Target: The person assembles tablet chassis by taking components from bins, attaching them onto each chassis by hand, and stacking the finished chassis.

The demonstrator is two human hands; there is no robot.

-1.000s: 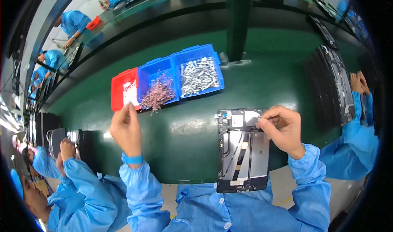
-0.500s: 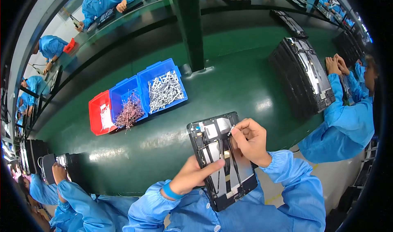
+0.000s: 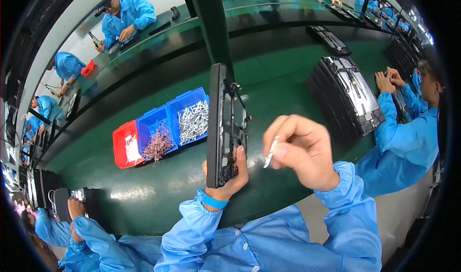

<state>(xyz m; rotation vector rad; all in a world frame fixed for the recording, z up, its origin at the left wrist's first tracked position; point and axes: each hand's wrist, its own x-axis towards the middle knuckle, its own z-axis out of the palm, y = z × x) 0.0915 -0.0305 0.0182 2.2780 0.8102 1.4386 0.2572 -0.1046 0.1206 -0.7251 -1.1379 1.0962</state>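
My left hand grips the lower end of a black tablet assembly, thumb on its inner face and fingers behind. The assembly is tilted up nearly on edge, so little of its inside shows. Small parts stick out along its right edge. To the right and apart from it, my right hand pinches a small white-and-silver strip between thumb and fingers. A blue bin behind the assembly holds many similar white-and-grey strips.
Left of that bin, another blue bin holds pinkish wired parts, and a red bin holds white pieces. A stack of tablet assemblies stands right, beside a co-worker. A green post rises from the green table.
The tablet assembly has been raised and turned from lying face up to nearly on edge. My right hand has drawn away from it to the right, holding the strip.
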